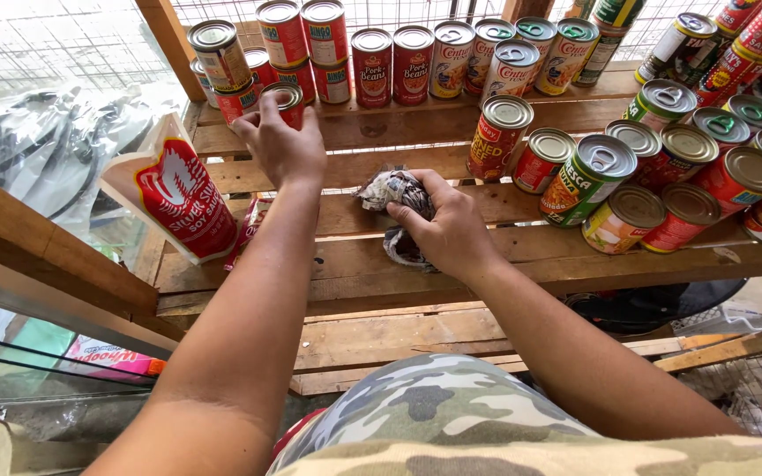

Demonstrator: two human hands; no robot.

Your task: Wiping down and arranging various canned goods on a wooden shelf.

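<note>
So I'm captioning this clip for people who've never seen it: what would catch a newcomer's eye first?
Probably the crowd of tin cans standing and lying across the slatted wooden shelf, thickest at the right. Next, the left hand closing on a small red can at the back, while the right hand presses a crumpled rag onto the planks. A red-and-white sauce pouch leans at the left.

Both arms are stretched forward. The left hand [280,141] is raised higher, palm down, with its fingers curled around something small. The right hand [445,227] is lower, knuckles up, fingers closed in a grip.
</note>
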